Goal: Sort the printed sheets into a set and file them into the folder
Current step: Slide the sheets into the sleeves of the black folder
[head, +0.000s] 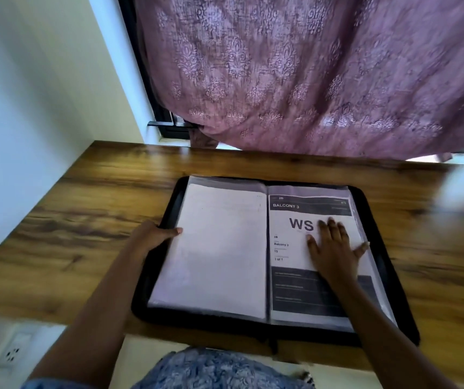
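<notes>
— Head view: what do we have on the table [85,220]?

— We see a black zip folder [386,248] lying open and flat on the wood, close to the table's near edge. Clear sleeves fill both halves.

— And the sheets?

— On the right half we see a printed sheet [289,248] on top of the stack of sleeves. Whether it is inside the top sleeve or lying on it, we cannot tell. It has "BALCONY 3" in a dark band at the top, large letters "WS" under that, and "1 of 1" lower down. The left half shows a blank white page [216,248].

— Where are the hands?

— The left hand [152,237] grips the folder's left edge about halfway along. Its thumb [176,231] lies on the margin of the blank page, and the other fingers curl under the edge, out of our sight.

— And the right?

— The right hand [334,248] rests palm down on the printed sheet, just right of the "WS", hiding whatever follows those letters. Its fingers [331,224] are straight and spread apart, pressing flat and holding nothing.

— Anything else around?

— A purple patterned curtain [309,80] hangs down to the table's far edge. We see a white wall on the left, with a socket [12,352] low down below the table. Blue patterned cloth [219,369] shows at the bottom, between the two arms. The right side of the table is blurred.
</notes>
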`<state>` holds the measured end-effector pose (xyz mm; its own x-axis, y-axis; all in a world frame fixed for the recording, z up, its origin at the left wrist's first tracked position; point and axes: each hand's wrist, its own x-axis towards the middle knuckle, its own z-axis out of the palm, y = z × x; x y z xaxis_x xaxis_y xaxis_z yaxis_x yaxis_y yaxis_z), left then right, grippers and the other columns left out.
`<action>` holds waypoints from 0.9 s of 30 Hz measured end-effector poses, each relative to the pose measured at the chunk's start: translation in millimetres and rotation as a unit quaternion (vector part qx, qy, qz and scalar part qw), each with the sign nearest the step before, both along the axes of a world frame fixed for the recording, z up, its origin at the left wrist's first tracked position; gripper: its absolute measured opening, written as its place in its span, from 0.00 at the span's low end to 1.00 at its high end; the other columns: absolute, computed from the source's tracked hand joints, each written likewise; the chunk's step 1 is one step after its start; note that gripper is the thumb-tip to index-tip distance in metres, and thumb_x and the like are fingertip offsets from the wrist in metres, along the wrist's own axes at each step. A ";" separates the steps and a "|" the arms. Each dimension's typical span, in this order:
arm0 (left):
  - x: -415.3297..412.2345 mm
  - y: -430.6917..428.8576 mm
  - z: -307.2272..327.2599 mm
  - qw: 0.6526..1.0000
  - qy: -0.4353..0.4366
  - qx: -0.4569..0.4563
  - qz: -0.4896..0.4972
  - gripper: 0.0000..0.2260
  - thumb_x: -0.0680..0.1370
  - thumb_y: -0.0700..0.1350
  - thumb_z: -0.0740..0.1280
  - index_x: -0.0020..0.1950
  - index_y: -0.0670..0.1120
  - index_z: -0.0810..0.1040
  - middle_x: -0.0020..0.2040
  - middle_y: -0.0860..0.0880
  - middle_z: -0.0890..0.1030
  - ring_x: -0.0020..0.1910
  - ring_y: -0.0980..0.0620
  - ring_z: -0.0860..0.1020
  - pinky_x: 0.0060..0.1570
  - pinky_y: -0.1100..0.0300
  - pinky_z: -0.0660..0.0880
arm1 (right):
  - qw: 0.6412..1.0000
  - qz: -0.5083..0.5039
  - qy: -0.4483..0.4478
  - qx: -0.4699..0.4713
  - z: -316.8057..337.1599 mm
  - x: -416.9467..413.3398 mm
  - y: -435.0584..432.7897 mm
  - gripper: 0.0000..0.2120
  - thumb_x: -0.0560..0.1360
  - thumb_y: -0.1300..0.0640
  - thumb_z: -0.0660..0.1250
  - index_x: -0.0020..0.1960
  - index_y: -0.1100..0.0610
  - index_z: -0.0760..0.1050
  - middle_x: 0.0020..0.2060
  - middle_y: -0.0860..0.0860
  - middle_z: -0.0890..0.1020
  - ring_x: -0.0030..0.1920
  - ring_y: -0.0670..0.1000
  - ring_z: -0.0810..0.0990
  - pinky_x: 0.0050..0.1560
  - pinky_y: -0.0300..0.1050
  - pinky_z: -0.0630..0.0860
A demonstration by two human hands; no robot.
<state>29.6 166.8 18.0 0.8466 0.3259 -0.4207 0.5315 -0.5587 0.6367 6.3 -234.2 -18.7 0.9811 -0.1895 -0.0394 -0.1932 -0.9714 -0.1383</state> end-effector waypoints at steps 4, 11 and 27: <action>3.0 9.8 34.1 0.996 -0.020 -0.069 -0.059 0.15 0.72 0.48 0.75 0.51 0.38 0.81 0.42 0.45 0.84 0.37 0.50 0.82 0.37 0.61 0.78 | 1.000 -0.002 0.008 0.003 -0.5 -0.4 -1.9 0.29 0.79 0.38 0.48 0.77 0.49 0.52 0.77 0.49 0.54 0.77 0.51 0.52 0.68 0.74 0.47; -15.9 -66.1 116.6 0.905 -0.224 -0.330 -0.148 0.06 0.78 0.50 0.66 0.49 0.49 0.76 0.43 0.53 0.81 0.40 0.60 0.79 0.40 0.65 0.74 | 0.994 0.008 0.031 0.106 13.6 8.4 -33.9 0.25 0.76 0.37 0.57 0.70 0.44 0.67 0.72 0.45 0.67 0.72 0.51 0.65 0.68 0.62 0.60; -7.1 -279.1 -23.6 0.814 -0.198 0.217 -0.501 0.30 0.77 0.68 0.48 0.77 0.61 0.51 0.79 0.56 0.47 0.77 0.56 0.42 0.73 0.41 0.39 | 0.778 -0.153 0.060 0.606 60.1 -1.0 -138.0 0.12 0.80 0.49 0.60 0.51 0.54 0.79 0.48 0.53 0.84 0.41 0.44 0.84 0.41 0.36 0.79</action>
<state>22.5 -112.3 -5.5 0.8198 -0.5672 -0.0790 -0.5292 -0.8031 0.2737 5.3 -372.2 41.5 0.8729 -0.1658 -0.4589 -0.4719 -0.0481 -0.8803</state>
